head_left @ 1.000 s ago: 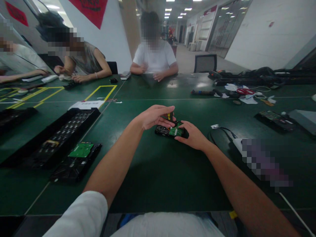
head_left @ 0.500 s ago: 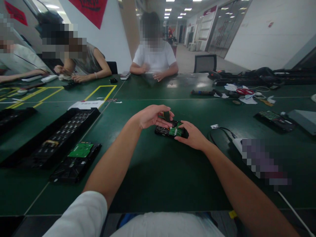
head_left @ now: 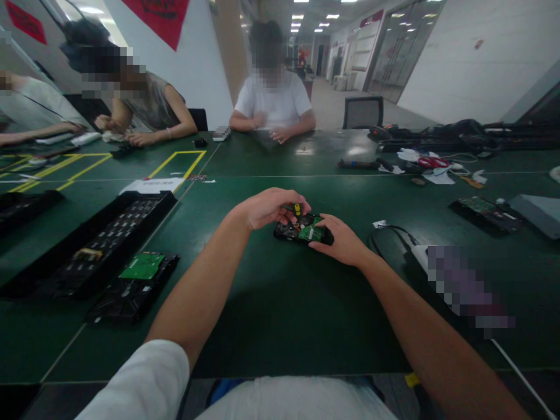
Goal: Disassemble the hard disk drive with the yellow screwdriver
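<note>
A black hard drive point(head_left: 292, 231) with a green circuit board point(head_left: 310, 233) on top lies on the green table point(head_left: 280, 303) in front of me. My left hand point(head_left: 266, 208) is curled above its far left end, fingers closed around a small black tool with a yellow mark point(head_left: 297, 208) that stands on the drive. My right hand point(head_left: 341, 239) grips the drive's right end, thumb on top, holding it down.
A long black tray point(head_left: 87, 245) and a drive with a green board point(head_left: 142, 266) lie at my left. A cable point(head_left: 394, 233) runs at my right, another drive point(head_left: 485, 210) beyond. Red scissors point(head_left: 431, 161) and scraps sit far right. Several people work across the table.
The tool in my left hand has dropped slightly lower onto the drive and turned, its yellow mark showing again. My right hand stays put on the drive.
</note>
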A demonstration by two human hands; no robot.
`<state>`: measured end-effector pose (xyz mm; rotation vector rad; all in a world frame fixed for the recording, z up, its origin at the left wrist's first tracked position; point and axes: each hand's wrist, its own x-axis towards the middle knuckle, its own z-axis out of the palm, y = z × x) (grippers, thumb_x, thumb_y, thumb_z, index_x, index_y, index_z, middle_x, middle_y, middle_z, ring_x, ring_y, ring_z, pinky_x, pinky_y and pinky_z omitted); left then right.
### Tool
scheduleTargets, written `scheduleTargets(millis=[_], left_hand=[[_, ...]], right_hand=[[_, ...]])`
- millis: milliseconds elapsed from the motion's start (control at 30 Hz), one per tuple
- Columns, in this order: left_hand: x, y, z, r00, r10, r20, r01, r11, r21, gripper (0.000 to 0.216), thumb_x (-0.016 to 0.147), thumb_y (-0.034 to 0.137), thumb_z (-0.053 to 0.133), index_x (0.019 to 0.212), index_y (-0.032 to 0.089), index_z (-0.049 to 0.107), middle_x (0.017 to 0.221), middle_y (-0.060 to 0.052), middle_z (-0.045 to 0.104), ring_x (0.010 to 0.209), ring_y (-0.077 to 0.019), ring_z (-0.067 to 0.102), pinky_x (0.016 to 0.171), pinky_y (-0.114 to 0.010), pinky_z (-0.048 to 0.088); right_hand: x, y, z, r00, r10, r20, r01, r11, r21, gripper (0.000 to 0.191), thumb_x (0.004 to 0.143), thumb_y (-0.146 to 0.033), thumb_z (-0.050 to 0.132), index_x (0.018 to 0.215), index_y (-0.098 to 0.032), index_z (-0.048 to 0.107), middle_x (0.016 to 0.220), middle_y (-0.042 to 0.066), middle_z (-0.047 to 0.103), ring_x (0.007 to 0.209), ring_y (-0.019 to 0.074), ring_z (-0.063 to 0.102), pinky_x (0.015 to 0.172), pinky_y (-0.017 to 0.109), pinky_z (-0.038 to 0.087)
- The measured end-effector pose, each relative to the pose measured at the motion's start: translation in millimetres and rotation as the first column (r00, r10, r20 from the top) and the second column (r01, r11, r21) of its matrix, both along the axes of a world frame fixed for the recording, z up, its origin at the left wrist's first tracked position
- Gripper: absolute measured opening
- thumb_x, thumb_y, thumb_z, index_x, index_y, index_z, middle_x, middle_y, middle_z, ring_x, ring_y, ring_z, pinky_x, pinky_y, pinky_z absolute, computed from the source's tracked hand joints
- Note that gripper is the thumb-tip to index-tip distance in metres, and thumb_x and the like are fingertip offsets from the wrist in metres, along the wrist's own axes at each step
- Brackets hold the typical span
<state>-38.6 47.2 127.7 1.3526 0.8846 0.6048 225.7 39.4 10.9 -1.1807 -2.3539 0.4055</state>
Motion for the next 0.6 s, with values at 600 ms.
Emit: scheduleTargets(millis=[600], left_hand=[[5.7, -3.7, -0.4, 0.994, -0.048, 0.096, 0.055, 0.996, -0.077, 0.037, 0.085, 0.045, 0.074, 0.098, 0.010, 0.072, 0.111, -0.017, 0.073, 0.082, -0.0205, 0.075, 0.068, -0.028, 0.059]], right_hand=[[-0.3, 0.3, -1.1, 1.000, 0.006, 0.019, -0.006, 1.000, 0.011, 0.050, 0.088, -0.060, 0.072, 0.122, -0.024, 0.064, 0.149, 0.015, 0.054, 0.146, 0.0349, 0.044, 0.117, 0.059, 0.038]])
